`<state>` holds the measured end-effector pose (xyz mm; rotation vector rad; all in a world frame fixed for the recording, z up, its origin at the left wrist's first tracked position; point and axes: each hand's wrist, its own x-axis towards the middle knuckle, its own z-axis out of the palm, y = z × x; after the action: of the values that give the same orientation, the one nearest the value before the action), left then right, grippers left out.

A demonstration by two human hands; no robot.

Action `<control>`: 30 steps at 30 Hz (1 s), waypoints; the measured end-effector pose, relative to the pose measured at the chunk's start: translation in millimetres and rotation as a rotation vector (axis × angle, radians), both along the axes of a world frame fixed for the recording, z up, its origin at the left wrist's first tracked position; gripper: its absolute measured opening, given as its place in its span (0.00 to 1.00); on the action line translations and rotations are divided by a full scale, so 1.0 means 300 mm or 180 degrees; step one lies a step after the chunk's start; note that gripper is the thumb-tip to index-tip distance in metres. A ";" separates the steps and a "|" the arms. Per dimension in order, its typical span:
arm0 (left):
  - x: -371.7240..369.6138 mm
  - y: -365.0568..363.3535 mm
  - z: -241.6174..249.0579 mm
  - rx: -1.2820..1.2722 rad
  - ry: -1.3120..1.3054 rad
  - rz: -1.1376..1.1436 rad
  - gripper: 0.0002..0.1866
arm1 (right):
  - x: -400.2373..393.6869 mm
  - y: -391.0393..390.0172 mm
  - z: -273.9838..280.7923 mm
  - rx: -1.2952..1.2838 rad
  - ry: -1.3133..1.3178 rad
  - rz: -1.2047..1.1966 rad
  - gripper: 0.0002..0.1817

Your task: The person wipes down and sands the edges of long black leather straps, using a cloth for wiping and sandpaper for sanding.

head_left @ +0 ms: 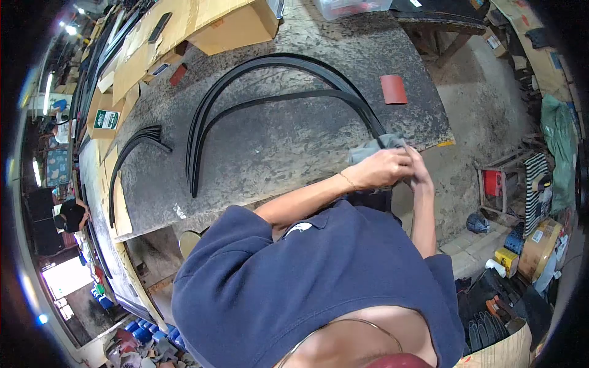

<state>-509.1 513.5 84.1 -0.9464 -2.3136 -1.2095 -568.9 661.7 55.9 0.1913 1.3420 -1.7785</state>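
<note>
Left hand (386, 169) partly hides grey cloth (362, 153); grip of right hand (421, 174) unclear.

tube light (48, 93) glares at far left (edges bow into blackness).

Someone in a loose navy shirt (331, 276), cut with short, roomy sleeves (224, 236).
There's a small white marking (299, 229) on the shirt's front, well away from its neckline; a thin necklace (346, 319) shows inside that opening, and past the left cuff a slender bracelet (348, 180) rings the wrist.
</note>
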 end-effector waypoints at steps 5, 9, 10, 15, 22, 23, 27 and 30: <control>0.121 0.023 -0.104 0.0181 -0.0293 -0.0510 0.18 | 0.037 -0.053 -0.105 0.1178 -0.0026 0.0902 0.21; 0.100 -0.204 -0.127 0.0201 -0.0452 0.1048 0.19 | 0.030 -0.005 -0.234 0.0780 0.0523 0.1181 0.26; 0.069 -0.290 -0.149 -0.0055 -0.0729 0.1641 0.21 | 0.050 -0.016 -0.184 0.1088 0.0655 0.1143 0.25; -0.074 -0.604 -0.372 -0.1378 -0.1139 0.2290 0.33 | 0.113 -0.021 -0.269 0.0883 0.1106 0.1164 0.20; -0.135 -0.549 -0.563 -0.1989 -0.1064 0.1657 0.32 | 0.193 -0.052 -0.284 0.1270 0.1576 0.1027 0.15; -0.131 -0.542 -0.578 -0.1947 -0.0942 0.1744 0.31 | 0.199 -0.055 -0.267 0.1247 0.1559 0.1006 0.15; -0.095 -0.561 -0.557 -0.1930 -0.1103 0.1862 0.29 | 0.194 -0.040 -0.267 0.1263 0.1432 0.0877 0.15; -0.075 -0.625 -0.568 -0.1974 -0.1192 0.2151 0.28 | 0.180 -0.025 -0.272 0.1197 0.1289 0.0698 0.14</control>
<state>-531.6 326.1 -86.3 -0.0188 -3.0110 -0.4094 -514.9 654.1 -25.8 -0.1189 1.9061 -1.4137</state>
